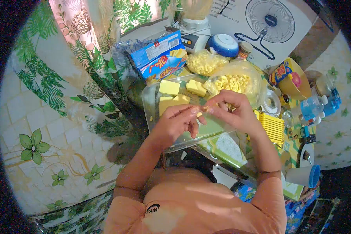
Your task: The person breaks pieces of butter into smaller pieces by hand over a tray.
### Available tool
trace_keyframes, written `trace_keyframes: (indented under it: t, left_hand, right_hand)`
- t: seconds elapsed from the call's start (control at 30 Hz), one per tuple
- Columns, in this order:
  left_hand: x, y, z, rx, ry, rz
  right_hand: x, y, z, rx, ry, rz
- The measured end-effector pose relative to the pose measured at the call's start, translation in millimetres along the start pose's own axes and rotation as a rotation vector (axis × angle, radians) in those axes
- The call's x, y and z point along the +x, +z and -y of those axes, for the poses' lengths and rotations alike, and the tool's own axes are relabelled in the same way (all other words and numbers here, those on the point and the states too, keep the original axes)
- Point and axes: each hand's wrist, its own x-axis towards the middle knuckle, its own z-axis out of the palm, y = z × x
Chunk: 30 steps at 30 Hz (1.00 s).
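Note:
In front of me my two hands meet over a clear plastic tray point(146, 102). My left hand point(178, 121) is closed in a pinch, and a small yellow cheese-like piece point(199, 114) shows at its fingertips. My right hand point(234, 112) pinches too, its fingertips against those of the left; what they grip is too small to make out. Several pale yellow blocks point(169, 87) that look like cheese lie on the tray's far side. Just beyond my right hand, a clear plastic bag point(257, 87) holds many small yellow cubes point(233, 82).
Another bag of yellow cubes point(206, 62) sits behind, beside a blue box point(163, 64). Further back are a blender point(195, 31) and a blue bowl point(224, 45). To the right stand a yellow slatted item point(272, 128), water bottles point(312, 106) and a blue-rimmed cup point(302, 176).

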Motion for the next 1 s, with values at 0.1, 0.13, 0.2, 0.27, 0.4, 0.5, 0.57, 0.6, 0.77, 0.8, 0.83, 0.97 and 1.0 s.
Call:
trace_keyframes:
  t: [0.1, 0.13, 0.2, 0.27, 0.4, 0.5, 0.57, 0.6, 0.77, 0.8, 0.83, 0.97, 1.0]
  left_hand:
    - [-0.5, -4.7, 0.1, 0.033, 0.035, 0.008]
    - [-0.5, -6.0, 0.2, 0.068, 0.042, -0.002]
    - [0.1, -7.8, 0.2, 0.137, 0.057, -0.019]
    - [-0.5, -6.2, -0.7, 0.128, 0.09, -0.046]
    - [0.5, -5.5, -0.8, 0.157, 0.132, -0.107]
    - [2.1, -11.0, 0.9, 0.267, 0.149, -0.105]
    - [1.8, -12.1, -0.1, 0.335, 0.121, -0.148]
    - [1.9, -12.4, -1.2, 0.37, 0.111, -0.169]
    - [-0.9, -11.2, -0.6, 0.38, 0.16, -0.171]
    - [-1.0, -11.4, -0.2, 0.382, 0.17, -0.171]
    - [-1.4, -11.0, -0.4, 0.373, 0.17, -0.165]
    - [-1.7, -6.8, -2.0, 0.368, 0.198, -0.154]
    - [-1.2, -5.3, -2.0, 0.373, 0.212, -0.153]
  right_hand:
    - [0.6, -1.5, -6.3, 0.124, 0.178, -0.017]
    - [1.0, -1.8, -7.1, 0.152, 0.247, -0.009]
    - [2.4, -0.4, -7.3, 0.206, 0.246, 0.014]
    - [3.2, 2.0, -8.2, 0.237, 0.24, 0.027]
    - [2.8, 7.5, -10.3, 0.261, 0.266, 0.055]
    - [2.4, 11.9, -11.1, 0.289, 0.296, 0.058]
    - [2.8, 14.0, -10.2, 0.291, 0.311, 0.059]
    - [2.5, 14.3, -7.8, 0.284, 0.322, 0.065]
    - [2.5, 15.3, -3.8, 0.344, 0.374, 0.087]
    - [2.7, 14.9, -2.5, 0.344, 0.376, 0.088]
    - [3.1, 14.8, -1.8, 0.344, 0.377, 0.089]
    - [2.8, 20.8, -5.3, 0.377, 0.329, 0.01]
    - [2.6, 21.1, -5.7, 0.364, 0.331, 0.003]
